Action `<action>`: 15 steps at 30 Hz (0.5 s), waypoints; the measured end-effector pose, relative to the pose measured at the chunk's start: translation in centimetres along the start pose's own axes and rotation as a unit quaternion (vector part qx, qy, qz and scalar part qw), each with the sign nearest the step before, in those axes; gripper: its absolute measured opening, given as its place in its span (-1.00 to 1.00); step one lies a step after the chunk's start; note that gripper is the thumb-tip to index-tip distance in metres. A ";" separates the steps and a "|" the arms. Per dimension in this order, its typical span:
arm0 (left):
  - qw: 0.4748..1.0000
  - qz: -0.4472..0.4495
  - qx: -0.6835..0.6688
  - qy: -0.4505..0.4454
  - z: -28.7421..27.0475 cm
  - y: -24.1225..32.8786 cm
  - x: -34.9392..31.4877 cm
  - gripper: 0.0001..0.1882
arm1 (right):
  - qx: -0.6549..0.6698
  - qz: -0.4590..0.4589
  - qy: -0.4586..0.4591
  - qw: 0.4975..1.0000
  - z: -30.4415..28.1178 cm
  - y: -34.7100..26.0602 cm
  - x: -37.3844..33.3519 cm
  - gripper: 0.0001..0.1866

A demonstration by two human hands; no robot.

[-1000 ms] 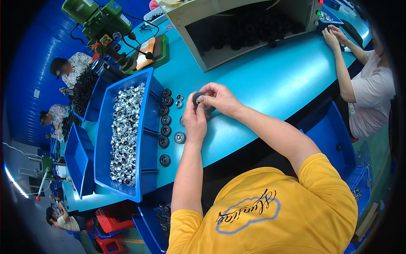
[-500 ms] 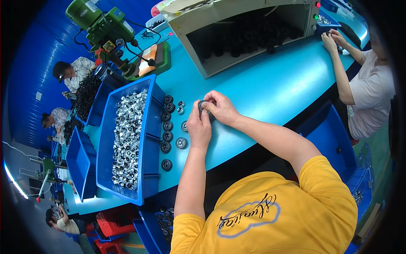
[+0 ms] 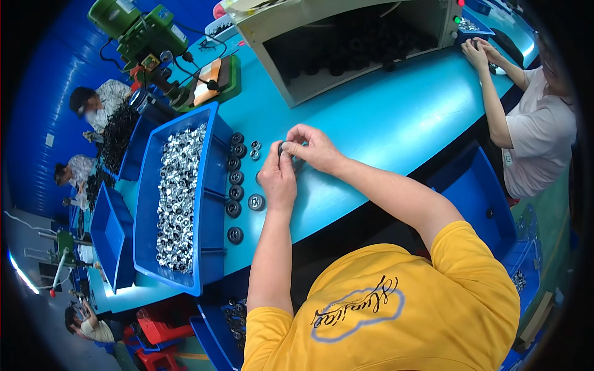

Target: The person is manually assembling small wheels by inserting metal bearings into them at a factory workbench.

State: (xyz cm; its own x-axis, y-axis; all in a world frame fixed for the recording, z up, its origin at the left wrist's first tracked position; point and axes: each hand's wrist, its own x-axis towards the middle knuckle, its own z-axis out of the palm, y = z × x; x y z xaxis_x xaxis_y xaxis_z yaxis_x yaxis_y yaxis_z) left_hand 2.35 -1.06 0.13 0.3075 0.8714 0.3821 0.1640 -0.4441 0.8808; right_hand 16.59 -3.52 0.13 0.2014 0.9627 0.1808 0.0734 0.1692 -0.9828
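Both my hands meet over the turquoise table, closed around a small dark wheel [image 3: 281,149] that my fingers partly cover. My left hand [image 3: 278,179] grips it from below and my right hand [image 3: 316,150] pinches it from the right side. Left of my hands, several black wheels [image 3: 236,177] lie in a column. Another wheel with a grey centre [image 3: 256,201] lies beside my left wrist. A few shiny metal hubs [image 3: 255,150] sit near the top of the column. A long blue bin [image 3: 211,185] full of similar metal pieces [image 3: 180,198] stands further left.
At the back, an open-fronted cream box [image 3: 291,93] contains dark round parts. A green drill press [image 3: 154,46] stands back left. A co-worker [image 3: 535,117] handles something at the right. Blue bins [image 3: 476,198] stand below the table edge, and other people work at far left.
The whole view has shifted slightly, so things appear a little further left. My hands stay together on the wheel, with my right fingers slightly changed in pose.
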 end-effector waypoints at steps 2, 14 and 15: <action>0.999 0.012 0.031 0.016 0.1 -1.1 0.1 -0.79 | -0.069 -0.049 0.026 0.996 0.1 -0.2 -0.1 -0.72; 0.990 -0.060 -0.118 -0.043 -0.3 -1.1 0.4 -0.55 | 0.197 0.050 -0.023 0.979 0.3 0.1 0.2 -0.72; 0.989 -0.067 -0.121 -0.050 -0.4 -1.0 0.5 -0.55 | 0.196 0.055 -0.026 0.979 0.3 0.1 0.2 -0.72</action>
State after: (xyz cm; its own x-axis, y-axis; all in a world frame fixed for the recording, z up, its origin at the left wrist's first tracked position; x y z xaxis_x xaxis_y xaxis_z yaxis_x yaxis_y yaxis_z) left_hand 1.97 -0.10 -0.42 0.3915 0.8886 0.2390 -0.0154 -0.2533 0.9673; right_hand 16.31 -3.23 0.05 0.1372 0.9872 0.0815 -0.3289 0.1230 -0.9363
